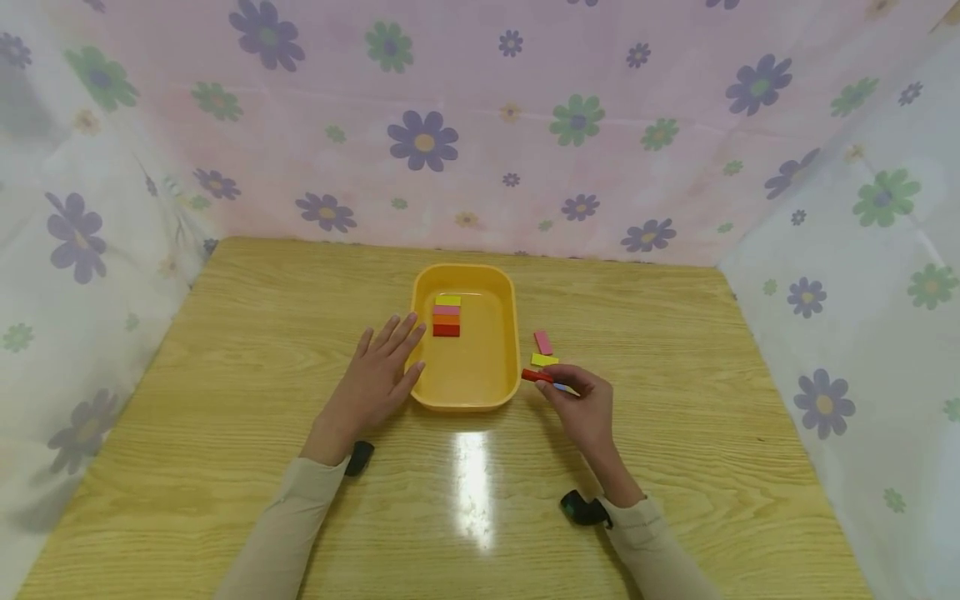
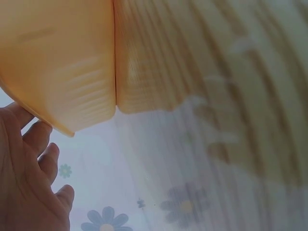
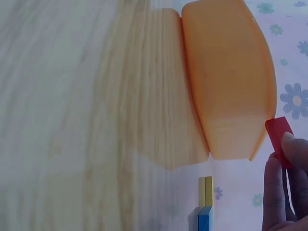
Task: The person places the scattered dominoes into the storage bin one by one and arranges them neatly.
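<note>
A yellow plastic tray (image 1: 476, 371) stands on the table. Inside it, near the left wall, lie a yellow block (image 1: 448, 301), a pink block (image 1: 446, 310), an orange block (image 1: 446, 319) and a red block (image 1: 446, 330) in a row. My left hand (image 1: 375, 375) touches the tray's left rim with its fingers extended. Just off the right rim, my right hand (image 1: 588, 408) pinches another red block (image 1: 534, 376) between thumb and fingers, raised above the table in the right wrist view. A blue block (image 3: 205, 220), partly hidden by that hand in the head view, lies below it.
Right of the tray, a loose pink block (image 1: 543, 342) and yellow block (image 1: 543, 360) lie on the wooden table (image 1: 660, 333). Flower-patterned sheets (image 1: 480, 150) hang behind and along both sides. A dark device (image 1: 585, 508) sits at my right wrist.
</note>
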A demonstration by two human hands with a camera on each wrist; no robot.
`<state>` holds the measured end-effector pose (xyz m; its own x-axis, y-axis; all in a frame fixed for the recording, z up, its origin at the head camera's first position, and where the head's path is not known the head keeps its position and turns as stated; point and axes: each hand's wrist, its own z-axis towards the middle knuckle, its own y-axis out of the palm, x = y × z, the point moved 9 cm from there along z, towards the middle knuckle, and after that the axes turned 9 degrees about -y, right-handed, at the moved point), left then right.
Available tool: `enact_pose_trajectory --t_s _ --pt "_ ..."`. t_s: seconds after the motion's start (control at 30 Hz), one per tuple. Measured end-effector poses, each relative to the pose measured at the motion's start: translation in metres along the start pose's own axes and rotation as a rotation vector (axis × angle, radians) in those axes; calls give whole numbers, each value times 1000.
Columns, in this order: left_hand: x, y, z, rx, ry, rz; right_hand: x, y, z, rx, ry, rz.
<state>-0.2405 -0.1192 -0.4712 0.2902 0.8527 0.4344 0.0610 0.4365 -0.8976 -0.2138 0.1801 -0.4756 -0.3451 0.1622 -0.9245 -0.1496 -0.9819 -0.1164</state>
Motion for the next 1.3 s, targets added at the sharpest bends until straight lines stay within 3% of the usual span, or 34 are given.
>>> enact_pose_trajectory --t_s 0.3,0.7,0.87,1.03,1.3 --pt "2 -2 -1 -3 -3 -4 -11 2 1 96 -42 93" --pt "1 -1 -1 2 -7 -4 -25 38 11 44 -60 167" --pt "1 0 -1 4 -9 2 -27 52 17 30 -22 170" --pt "1 0 -1 0 -13 -3 -32 63 31 21 22 188" --pt "2 0 0 0 -14 3 -52 80 69 -36 16 152"
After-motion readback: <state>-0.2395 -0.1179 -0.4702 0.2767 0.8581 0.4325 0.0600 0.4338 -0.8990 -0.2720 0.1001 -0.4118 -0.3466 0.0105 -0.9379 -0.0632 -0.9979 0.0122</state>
